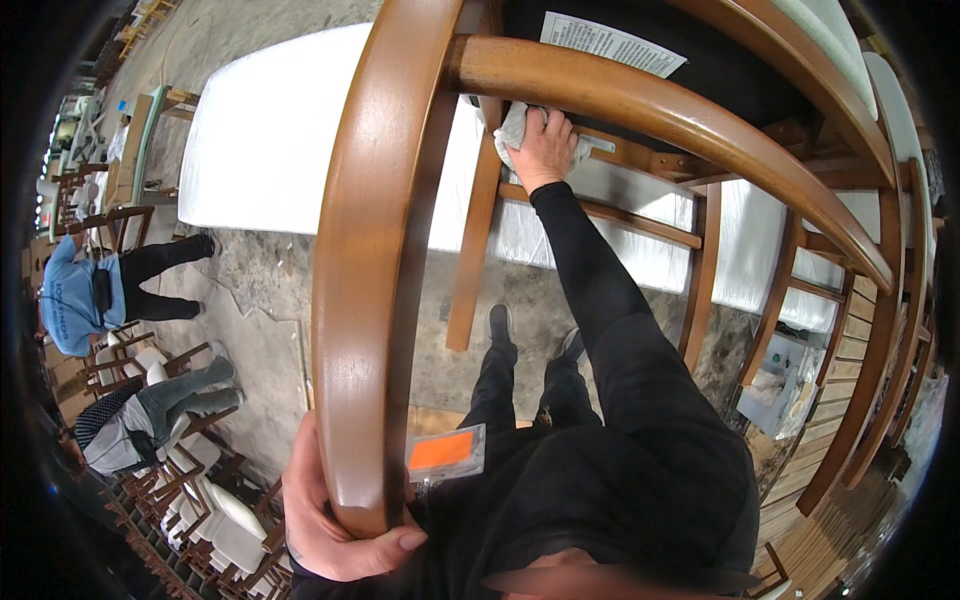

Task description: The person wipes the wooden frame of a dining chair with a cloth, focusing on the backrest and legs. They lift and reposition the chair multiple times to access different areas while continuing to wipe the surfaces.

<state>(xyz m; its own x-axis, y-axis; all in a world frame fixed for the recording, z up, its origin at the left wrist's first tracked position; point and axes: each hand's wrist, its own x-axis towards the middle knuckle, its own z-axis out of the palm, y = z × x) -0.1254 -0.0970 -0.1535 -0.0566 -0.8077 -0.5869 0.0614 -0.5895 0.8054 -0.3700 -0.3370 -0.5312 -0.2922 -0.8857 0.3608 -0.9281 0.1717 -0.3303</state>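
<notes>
A brown wooden chair [365,250] is tipped over close in front of me, its dark underside [620,100] with a printed white label [612,45] facing me. Its thick curved wooden part runs down toward my body. Round the near end of that part my left hand [325,520] is closed, thumb on one side and fingers partly hidden behind the wood. Farther off, my right hand [543,150] presses a crumpled white cloth [512,128] against the frame beside a chair leg [472,260]. The fingers are bent over the cloth.
Behind the chair stretches a long white surface [270,130] that looks plastic-covered. Two people, one in a blue shirt [80,300] and one bending [155,420], are at the left among chairs [225,530]. More chair frames [890,380] and wooden slats [825,400] stand at right.
</notes>
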